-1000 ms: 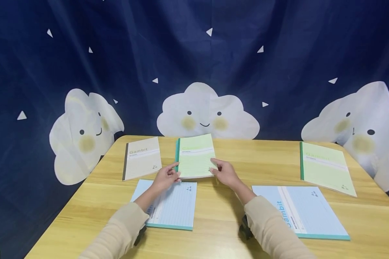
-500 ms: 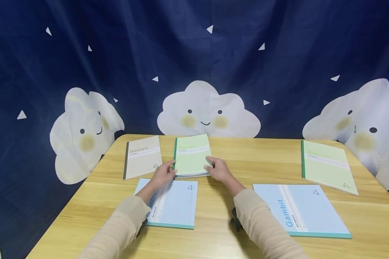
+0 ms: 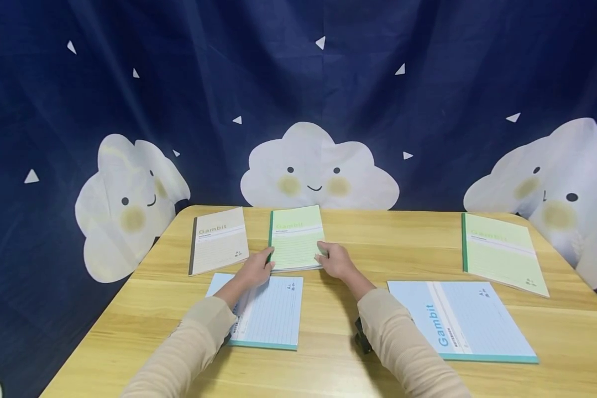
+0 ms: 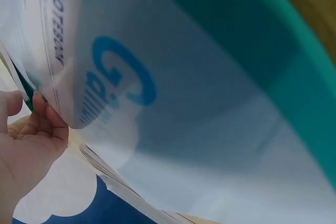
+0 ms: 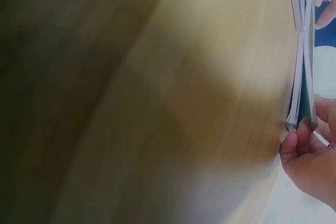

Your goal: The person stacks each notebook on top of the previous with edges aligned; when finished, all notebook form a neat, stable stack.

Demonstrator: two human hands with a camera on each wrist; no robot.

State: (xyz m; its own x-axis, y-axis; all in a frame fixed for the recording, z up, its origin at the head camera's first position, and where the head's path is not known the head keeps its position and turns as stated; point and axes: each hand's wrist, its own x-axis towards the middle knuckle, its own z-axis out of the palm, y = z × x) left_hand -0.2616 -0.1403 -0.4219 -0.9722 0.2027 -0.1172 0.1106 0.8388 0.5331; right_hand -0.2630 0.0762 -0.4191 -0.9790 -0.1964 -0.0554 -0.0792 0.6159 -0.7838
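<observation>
A light green notebook (image 3: 296, 237) with a dark green spine lies at the middle of the table's far side, stacked over another notebook mostly hidden beneath it. My left hand (image 3: 255, 268) pinches its lower left corner by the spine; the left wrist view shows thumb and fingertips at the green strip. On the opposite side, my right hand (image 3: 336, 261) grips the lower right edge between thumb and fingers. The stacked page edges (image 5: 303, 77) appear side-on in the right wrist view, close to the right fingertips. Under my left forearm is a blue notebook (image 3: 273, 309) with a teal spine.
A beige notebook (image 3: 220, 240) with a dark spine lies left of the stack. To the right are another green notebook (image 3: 502, 251) and a larger blue notebook (image 3: 482, 320), partly behind my right sleeve. A dark blue cloud-print curtain (image 3: 199, 66) hangs behind the wooden table (image 3: 328, 365).
The green notebook has shifted slightly left and lowered onto the one beneath, whose teal spine no longer sticks out at the left. Both hands moved with it and keep hold of its edges.
</observation>
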